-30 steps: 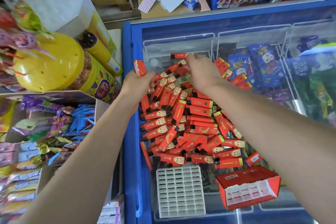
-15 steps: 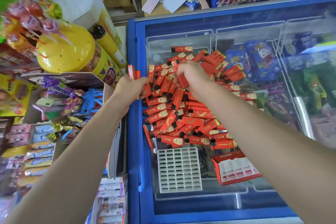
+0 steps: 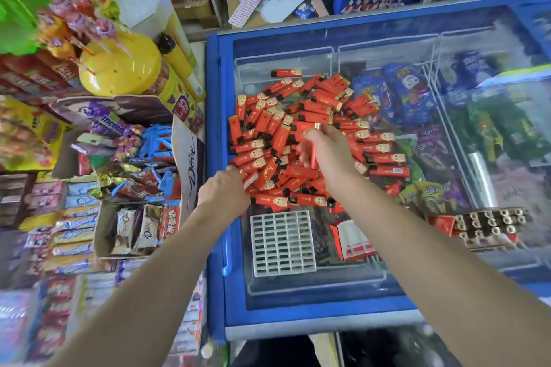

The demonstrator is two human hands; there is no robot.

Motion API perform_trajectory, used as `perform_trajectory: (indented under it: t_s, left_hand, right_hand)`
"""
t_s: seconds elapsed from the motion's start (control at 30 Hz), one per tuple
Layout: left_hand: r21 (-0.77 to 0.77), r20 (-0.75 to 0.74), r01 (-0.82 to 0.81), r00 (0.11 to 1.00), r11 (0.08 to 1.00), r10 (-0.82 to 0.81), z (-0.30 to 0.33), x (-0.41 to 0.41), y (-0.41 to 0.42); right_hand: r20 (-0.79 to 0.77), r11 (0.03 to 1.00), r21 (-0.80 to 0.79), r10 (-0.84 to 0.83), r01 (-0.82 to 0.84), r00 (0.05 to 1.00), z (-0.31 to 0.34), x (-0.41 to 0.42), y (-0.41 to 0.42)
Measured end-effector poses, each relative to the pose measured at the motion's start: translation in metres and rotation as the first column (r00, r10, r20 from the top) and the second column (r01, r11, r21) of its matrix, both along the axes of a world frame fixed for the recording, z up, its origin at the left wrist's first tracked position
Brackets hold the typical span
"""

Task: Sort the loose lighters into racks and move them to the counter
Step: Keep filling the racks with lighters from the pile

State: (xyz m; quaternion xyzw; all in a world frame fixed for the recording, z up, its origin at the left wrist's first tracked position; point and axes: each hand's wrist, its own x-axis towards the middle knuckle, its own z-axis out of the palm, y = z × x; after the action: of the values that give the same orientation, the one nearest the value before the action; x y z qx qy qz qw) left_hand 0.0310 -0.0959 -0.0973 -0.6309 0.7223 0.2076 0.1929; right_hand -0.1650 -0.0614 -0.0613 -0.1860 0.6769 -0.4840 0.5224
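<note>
Right hand (image 3: 326, 155) around red, gold-trimmed lighters (image 3: 310, 140) above the heap (image 3: 301, 116)

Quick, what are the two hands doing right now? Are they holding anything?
Left hand: at the near-left edge of the lighter pile; fingers hidden, cannot be told.
Right hand: holding red lighters over the pile.
</note>
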Motion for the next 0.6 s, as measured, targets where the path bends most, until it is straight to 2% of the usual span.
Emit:
perform_trajectory:
  t_s: [0.2,0.3,0.4,0.5,0.6]
  left_hand:
    - [-0.040,-0.100,-0.042,0.994,0.998,0.037,0.003,-0.002,0.016]
    - [-0.053,-0.144,-0.074,0.987,0.996,0.066,0.002,-0.002,0.017]
    - [-0.074,-0.221,-0.096,0.972,0.993,0.077,-0.002,-0.006,0.014]
    - [-0.053,-0.327,-0.148,0.937,0.988,0.123,-0.003,-0.014,0.014]
    - [-0.064,-0.318,-0.099,0.945,0.993,0.074,-0.007,-0.024,0.015]
  right_hand:
    - [-0.060,0.984,-0.002,-0.176,0.176,0.983,-0.003,-0.028,0.026]
    - [-0.120,0.984,0.014,-0.172,0.175,0.978,-0.003,-0.034,0.034]
    - [-0.152,0.994,0.036,-0.094,0.101,0.984,-0.001,-0.031,0.043]
    - [-0.251,0.993,0.110,0.073,-0.046,0.965,-0.004,-0.024,0.051]
    - [-0.362,0.972,0.174,0.214,-0.160,0.907,-0.006,-0.017,0.059]
